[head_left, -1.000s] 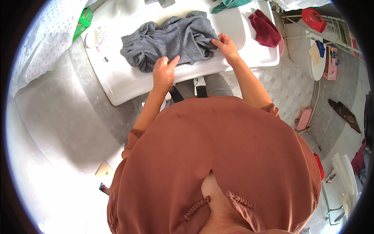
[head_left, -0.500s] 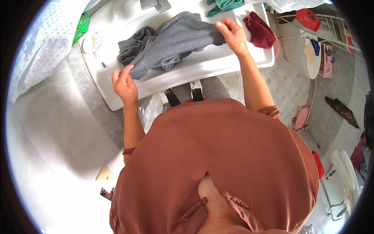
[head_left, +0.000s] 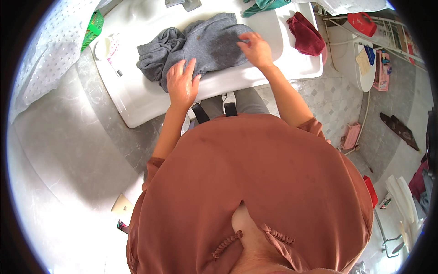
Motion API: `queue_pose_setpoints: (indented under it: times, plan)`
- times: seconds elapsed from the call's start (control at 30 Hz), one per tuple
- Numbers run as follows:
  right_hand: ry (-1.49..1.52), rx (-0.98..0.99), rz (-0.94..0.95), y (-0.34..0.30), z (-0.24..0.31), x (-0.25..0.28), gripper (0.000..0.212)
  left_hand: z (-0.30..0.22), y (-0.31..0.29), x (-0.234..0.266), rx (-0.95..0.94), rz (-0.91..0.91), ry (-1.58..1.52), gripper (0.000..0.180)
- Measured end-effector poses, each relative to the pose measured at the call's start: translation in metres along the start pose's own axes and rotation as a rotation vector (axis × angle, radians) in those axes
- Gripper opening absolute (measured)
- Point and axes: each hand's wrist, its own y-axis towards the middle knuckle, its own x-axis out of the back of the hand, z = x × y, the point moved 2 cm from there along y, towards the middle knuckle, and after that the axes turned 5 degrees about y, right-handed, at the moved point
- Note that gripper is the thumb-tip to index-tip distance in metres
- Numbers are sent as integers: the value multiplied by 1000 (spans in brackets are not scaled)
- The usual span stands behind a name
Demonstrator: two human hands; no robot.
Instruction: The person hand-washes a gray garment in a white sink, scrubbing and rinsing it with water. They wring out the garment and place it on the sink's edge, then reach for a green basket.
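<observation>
A grey fabric garment (head_left: pixel 214 43) lies spread in a white basin (head_left: pixel 137 107), its left part bunched into folds. The cloth has a darker, damp-looking patch towards the right and a small brownish spot near its upper middle. At its near edge rests my left hand (head_left: pixel 181 87), fingers stretched and apart, touching the fabric. Over the garment's right end is my right hand (head_left: pixel 258 51), also with fingers apart and gripping nothing; whether its fingertips touch the cloth I cannot tell.
A dark red cloth (head_left: pixel 306 34) hangs over the basin's right side, and a green cloth (head_left: pixel 264 6) lies at the far edge. A round white container (head_left: pixel 101 48) stands at the left rim beside a green basket (head_left: pixel 93 30). The toilet (head_left: pixel 365 68) is to the right.
Both hands held the garment raised and stretched between them; now it lies flatter in the basin, let go. My left hand moved right and farther up, my right hand left and nearer.
</observation>
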Motion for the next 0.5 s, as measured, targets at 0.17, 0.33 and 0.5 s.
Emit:
queue_pose_setpoints:
  times: [0.17, 0.33, 0.5]
  plan:
    - [-297, 237, 279, -3, 30, -37, 27, 13, 4, -45, -27, 121, 94, 44]
    - [-101, 300, 303, 2, 16, -26, 16, -3, 5, -42, -75, 58, -81, 33]
    - [-196, 324, 239, -22, 10, 21, 13, -32, -10, -44, -127, 152, -194, 35]
